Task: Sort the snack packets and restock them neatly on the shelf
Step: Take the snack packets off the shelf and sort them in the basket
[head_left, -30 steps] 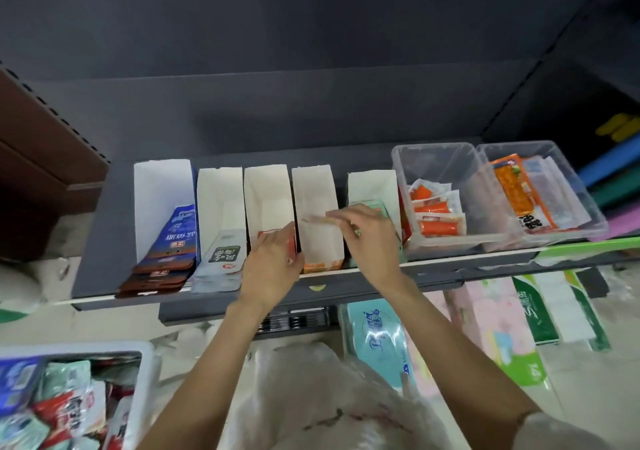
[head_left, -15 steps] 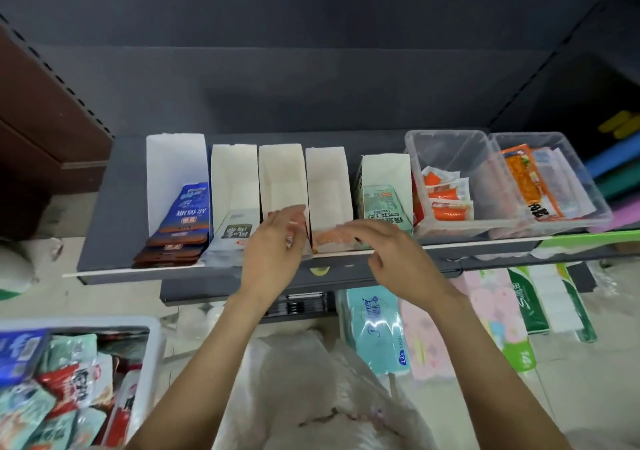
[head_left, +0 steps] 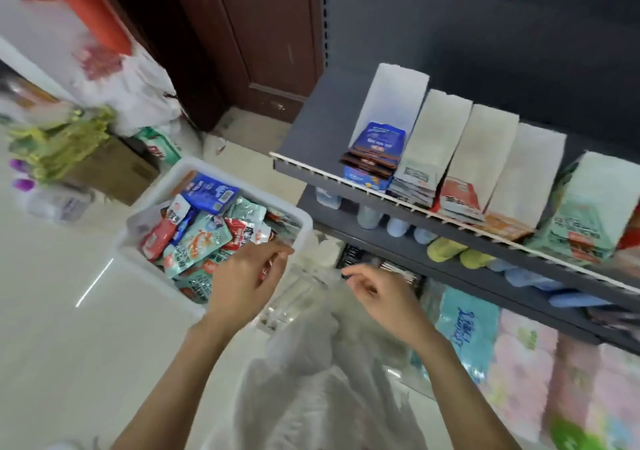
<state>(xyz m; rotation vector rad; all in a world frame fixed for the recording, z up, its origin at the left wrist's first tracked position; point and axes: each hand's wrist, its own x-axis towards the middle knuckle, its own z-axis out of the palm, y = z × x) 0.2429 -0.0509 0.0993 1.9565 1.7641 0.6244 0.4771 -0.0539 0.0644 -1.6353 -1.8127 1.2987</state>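
- Head view, blurred by motion, tilted down toward floor and shelf side.
- Left hand (head_left: 242, 281) over near right corner of white bin (head_left: 304, 221), fingers loosely curled, tips just above the loose snack packets (head_left: 204, 235) — whether anything is pinched, cannot tell; small reddish bit visible under the fingers.
- Right hand (head_left: 384, 297) in the air to the right of the bin, below the shelf edge, fingers half-curled and slightly apart, holding nothing visible.
- Packets heaped in bin: teal, red, one blue packet (head_left: 211, 191) on top at the far side.
- Shelf (head_left: 311, 117) at upper right, dark grey, with a row of white paper dividers (head_left: 391, 100); blue and brown packs (head_left: 375, 152) stacked in leftmost slot, grey-white packs (head_left: 415, 179) next, red-white packs (head_left: 459, 198) after, teal packs (head_left: 575, 231) far right.
- Lower shelf tier (head_left: 450, 269) below — blue and yellow rounded items in a row, blurred.
- White plastic bag (head_left: 311, 380) between the forearms, low in frame.
- Floor (head_left: 52, 311) pale, glossy tile; tissue packs (head_left: 519, 363) at lower right under the shelf.
- Brown wooden door (head_left: 242, 34) behind; cardboard box (head_left: 114, 172) and green leafy clutter at left.
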